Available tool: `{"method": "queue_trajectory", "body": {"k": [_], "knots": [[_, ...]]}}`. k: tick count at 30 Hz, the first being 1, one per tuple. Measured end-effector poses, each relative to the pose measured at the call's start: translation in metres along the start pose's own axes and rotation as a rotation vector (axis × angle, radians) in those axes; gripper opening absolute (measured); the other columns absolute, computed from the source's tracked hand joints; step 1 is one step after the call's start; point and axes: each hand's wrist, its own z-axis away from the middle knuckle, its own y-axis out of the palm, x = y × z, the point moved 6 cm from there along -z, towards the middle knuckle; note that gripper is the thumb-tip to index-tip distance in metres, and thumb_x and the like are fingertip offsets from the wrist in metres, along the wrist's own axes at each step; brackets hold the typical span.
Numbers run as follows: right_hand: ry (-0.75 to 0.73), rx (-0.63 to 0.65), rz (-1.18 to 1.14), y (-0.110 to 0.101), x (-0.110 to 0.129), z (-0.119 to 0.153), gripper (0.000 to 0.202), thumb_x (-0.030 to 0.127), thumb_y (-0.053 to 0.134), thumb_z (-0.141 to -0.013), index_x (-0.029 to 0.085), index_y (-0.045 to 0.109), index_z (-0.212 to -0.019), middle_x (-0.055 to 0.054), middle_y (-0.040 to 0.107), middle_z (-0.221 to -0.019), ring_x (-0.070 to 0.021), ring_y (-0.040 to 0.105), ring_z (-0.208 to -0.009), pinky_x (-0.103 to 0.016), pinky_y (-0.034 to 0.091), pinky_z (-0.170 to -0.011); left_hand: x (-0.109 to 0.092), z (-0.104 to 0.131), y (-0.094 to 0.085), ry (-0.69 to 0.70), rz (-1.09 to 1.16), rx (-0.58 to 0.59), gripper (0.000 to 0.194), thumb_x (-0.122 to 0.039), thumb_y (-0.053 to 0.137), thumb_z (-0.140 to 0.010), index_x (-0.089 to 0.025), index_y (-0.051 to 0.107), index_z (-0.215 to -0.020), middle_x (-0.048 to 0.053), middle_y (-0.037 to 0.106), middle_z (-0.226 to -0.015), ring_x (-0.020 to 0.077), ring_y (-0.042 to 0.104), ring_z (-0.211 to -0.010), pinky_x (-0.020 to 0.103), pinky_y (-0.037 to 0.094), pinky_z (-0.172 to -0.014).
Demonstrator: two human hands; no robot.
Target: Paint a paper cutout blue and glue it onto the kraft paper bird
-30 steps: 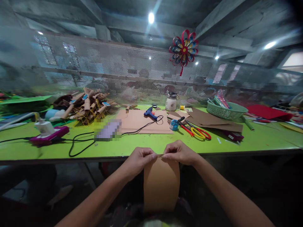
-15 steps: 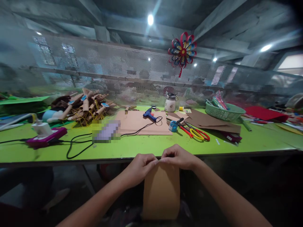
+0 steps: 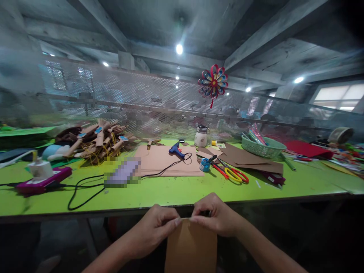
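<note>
A sheet of brown cardboard (image 3: 191, 250) hangs just in front of the table's near edge, its lower part cut off by the frame. My left hand (image 3: 155, 229) pinches the top edge at its left side, thumb and fingers pressed together. At the right of that same edge, my right hand (image 3: 214, 216) grips it in a like pinch. A short stretch of the edge shows between the two thumbs. Beyond the hands, on the green table (image 3: 159, 195), lie a blue glue gun (image 3: 176, 150) on stacked cardboard sheets (image 3: 153, 167), and a small blue jar (image 3: 204, 164).
Scissors with yellow and red handles (image 3: 234, 175) lie right of the jar. A green basket (image 3: 263, 148) and a patterned flask (image 3: 201, 137) stand farther back. At left are a pile of rolled-paper pieces (image 3: 99, 140), a purple power strip (image 3: 44, 182) and a black cable (image 3: 78, 182).
The view has tilted up, so the table, hands and cardboard appear lower in the picture. Both hands keep their pinch on the cardboard's top edge, the thumbs slightly farther apart.
</note>
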Motion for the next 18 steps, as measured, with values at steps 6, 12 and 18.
{"method": "queue_trajectory", "body": {"k": [6, 12, 18], "knots": [[-0.092, -0.050, 0.165, 0.004, 0.002, -0.001, 0.015, 0.019, 0.062, -0.083, 0.011, 0.071, -0.074, -0.004, 0.067, -0.062, -0.0100, 0.057, -0.055, -0.019, 0.037, -0.054, -0.002, -0.008, -0.002, -0.022, 0.032, -0.011, 0.035, -0.042, 0.049, -0.091, -0.012, 0.067, -0.083, -0.001, 0.052, -0.068, 0.0116, 0.042, -0.065, 0.022, 0.031, -0.058], [-0.022, 0.037, 0.277, 0.013, 0.004, 0.000, 0.014, 0.021, 0.060, -0.085, 0.015, 0.073, -0.085, -0.005, 0.071, -0.073, -0.0118, 0.060, -0.064, -0.020, 0.038, -0.059, -0.002, 0.003, 0.002, -0.018, -0.223, -0.059, 0.036, -0.040, 0.041, -0.095, -0.016, 0.064, -0.081, 0.000, 0.060, -0.071, 0.0124, 0.049, -0.065, 0.022, 0.032, -0.058], [-0.090, 0.085, 0.251, 0.019, 0.022, 0.003, 0.016, 0.014, 0.057, -0.084, 0.013, 0.073, -0.085, -0.005, 0.071, -0.073, -0.0111, 0.060, -0.065, -0.019, 0.039, -0.061, -0.016, 0.016, 0.004, 0.042, -0.334, -0.055, 0.037, -0.041, 0.036, -0.097, -0.019, 0.063, -0.087, 0.002, 0.066, -0.080, 0.0145, 0.057, -0.074, 0.022, 0.038, -0.066]]}}
